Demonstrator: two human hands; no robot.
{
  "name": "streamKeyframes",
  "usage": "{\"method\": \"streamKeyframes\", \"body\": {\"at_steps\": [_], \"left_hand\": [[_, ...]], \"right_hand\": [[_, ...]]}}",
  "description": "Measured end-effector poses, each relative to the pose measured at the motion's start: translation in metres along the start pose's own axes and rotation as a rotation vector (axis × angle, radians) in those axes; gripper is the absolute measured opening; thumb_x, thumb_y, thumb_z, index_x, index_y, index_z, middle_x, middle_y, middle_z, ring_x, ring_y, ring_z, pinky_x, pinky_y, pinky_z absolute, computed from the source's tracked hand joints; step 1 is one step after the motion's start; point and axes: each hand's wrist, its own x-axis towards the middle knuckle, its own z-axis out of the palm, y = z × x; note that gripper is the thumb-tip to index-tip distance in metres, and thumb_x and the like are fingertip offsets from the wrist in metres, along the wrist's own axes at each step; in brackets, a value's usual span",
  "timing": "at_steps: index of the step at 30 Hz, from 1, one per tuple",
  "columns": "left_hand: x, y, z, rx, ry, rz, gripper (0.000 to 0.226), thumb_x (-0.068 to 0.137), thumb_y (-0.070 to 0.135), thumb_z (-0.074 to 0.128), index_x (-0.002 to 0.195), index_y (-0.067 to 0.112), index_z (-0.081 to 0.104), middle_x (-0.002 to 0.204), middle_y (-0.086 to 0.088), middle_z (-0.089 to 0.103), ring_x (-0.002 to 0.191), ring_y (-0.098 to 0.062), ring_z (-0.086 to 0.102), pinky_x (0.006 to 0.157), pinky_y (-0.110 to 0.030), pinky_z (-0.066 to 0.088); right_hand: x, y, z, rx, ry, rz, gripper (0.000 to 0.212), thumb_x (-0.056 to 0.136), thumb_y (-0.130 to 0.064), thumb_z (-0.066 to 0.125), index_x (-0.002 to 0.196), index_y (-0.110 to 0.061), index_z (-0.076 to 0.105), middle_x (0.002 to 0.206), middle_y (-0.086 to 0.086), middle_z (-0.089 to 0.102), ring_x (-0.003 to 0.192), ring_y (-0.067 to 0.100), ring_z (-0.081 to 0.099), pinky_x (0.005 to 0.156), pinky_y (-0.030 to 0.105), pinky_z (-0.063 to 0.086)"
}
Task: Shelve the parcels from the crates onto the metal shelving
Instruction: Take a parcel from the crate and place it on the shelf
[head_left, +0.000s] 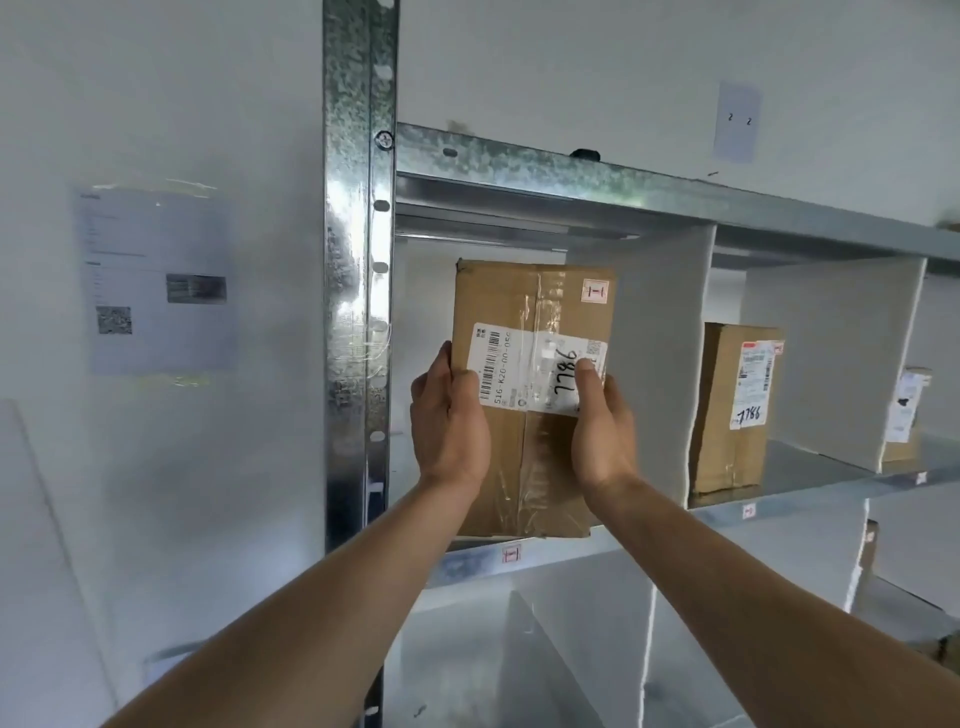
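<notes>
While the cardboard parcel (530, 400) was held upright at the mouth of the leftmost bay, it was clamped from both sides: the left hand (449, 415) was wrapped round its left edge with the thumb laid on the front face, and the right hand (602, 426) was pressed to its right side with the thumb (586, 374) set on the white shipping label (537, 374). The parcel's lower edge was seen at the front lip of the metal shelf (519, 558), though whether it rested there or was just clear of it could not be told. The box was judged to be stiff, since its faces were held flat under the grip, and fairly light, since it was carried at raised arms without visible strain; that was a judgement only. The clear tape over its seam and label was taken to be slick, so the bare cardboard at the side edges was judged the better place to take hold. One parcel was in hand. A second parcel (735, 408), marked by hand with the same number, was stood in the next bay to the right, and a third, smaller one (906, 415) was partly seen in the bay beyond. Two white dividers (660, 353) were counted between these bays. One galvanised upright (358, 270) was seen at the left, with one printed sheet (156, 280) taped to the wall beside it. No crates were in view.
</notes>
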Motion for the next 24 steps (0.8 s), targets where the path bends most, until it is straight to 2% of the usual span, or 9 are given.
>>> {"method": "streamKeyframes", "body": {"at_steps": [3,5,7,10,13,15,18,21,24], "left_hand": [[0.015,-0.014,0.004,0.052,0.057,0.053,0.038,0.088,0.038,0.033,0.117,0.036,0.058,0.117,0.008,0.057,0.113,-0.011,0.053,0.081,-0.014,0.041],[0.024,-0.026,0.004,0.096,0.097,0.078,0.044,0.087,0.040,0.034,0.121,0.033,0.061,0.120,0.004,0.062,0.112,-0.013,0.058,0.088,-0.031,0.052],[0.027,-0.034,0.002,0.141,0.123,0.064,0.039,0.088,0.043,0.034,0.117,0.049,0.059,0.120,0.007,0.063,0.114,-0.013,0.058,0.094,-0.040,0.052],[0.027,-0.044,-0.003,0.202,0.176,0.044,0.029,0.089,0.037,0.036,0.102,0.055,0.054,0.110,0.016,0.063,0.113,-0.011,0.056,0.093,-0.030,0.048],[0.022,-0.057,-0.002,0.239,0.222,-0.032,0.020,0.103,0.028,0.038,0.110,0.038,0.054,0.114,0.014,0.059,0.112,-0.011,0.054,0.084,-0.017,0.043],[0.018,-0.069,0.001,0.248,0.264,-0.091,0.020,0.107,0.026,0.037,0.109,0.042,0.049,0.116,0.014,0.055,0.112,-0.009,0.051,0.082,-0.014,0.036],[0.019,-0.086,0.006,0.248,0.344,-0.174,0.020,0.107,0.031,0.037,0.109,0.046,0.050,0.125,0.010,0.060,0.116,-0.014,0.053,0.097,-0.030,0.042],[0.027,-0.096,0.007,0.273,0.393,-0.242,0.021,0.105,0.038,0.036,0.119,0.042,0.051,0.129,0.005,0.060,0.118,-0.021,0.056,0.107,-0.047,0.044],[0.037,-0.100,0.009,0.276,0.410,-0.250,0.027,0.105,0.042,0.036,0.126,0.038,0.053,0.128,0.005,0.061,0.118,-0.020,0.056,0.108,-0.049,0.044]], "right_hand": [[0.020,0.013,0.010,0.007,-0.032,-0.008,0.046,0.100,-0.059,0.041,0.132,-0.029,0.056,0.119,-0.008,0.068,0.111,0.011,0.062,0.100,0.034,0.044],[0.032,0.021,0.016,0.018,-0.081,0.001,0.045,0.101,-0.058,0.040,0.134,-0.030,0.055,0.121,-0.009,0.067,0.114,0.012,0.061,0.101,0.034,0.043],[0.039,0.030,0.022,0.042,-0.141,0.022,0.045,0.103,-0.055,0.039,0.137,-0.029,0.052,0.122,-0.009,0.066,0.113,0.011,0.060,0.100,0.032,0.044],[0.044,0.047,0.029,0.039,-0.238,0.056,0.047,0.102,-0.056,0.038,0.141,-0.030,0.048,0.126,-0.011,0.062,0.111,0.008,0.057,0.104,0.033,0.042],[0.043,0.070,0.032,0.013,-0.351,0.099,0.049,0.100,-0.060,0.035,0.146,-0.041,0.035,0.132,-0.018,0.052,0.122,0.012,0.050,0.117,0.042,0.032],[0.043,0.083,0.032,0.006,-0.403,0.142,0.060,0.094,-0.066,0.030,0.149,-0.043,0.029,0.143,-0.015,0.047,0.134,0.017,0.045,0.119,0.044,0.028],[0.050,0.094,0.031,-0.010,-0.453,0.168,0.071,0.087,-0.073,0.026,0.151,-0.043,0.026,0.154,-0.013,0.041,0.141,0.020,0.041,0.120,0.046,0.027],[0.063,0.098,0.035,-0.015,-0.487,0.195,0.059,0.097,-0.066,0.026,0.151,-0.042,0.025,0.154,-0.010,0.041,0.141,0.022,0.041,0.119,0.045,0.027],[0.073,0.103,0.039,-0.028,-0.514,0.190,0.059,0.097,-0.066,0.026,0.151,-0.043,0.023,0.156,-0.010,0.039,0.142,0.022,0.040,0.119,0.045,0.027]]}}
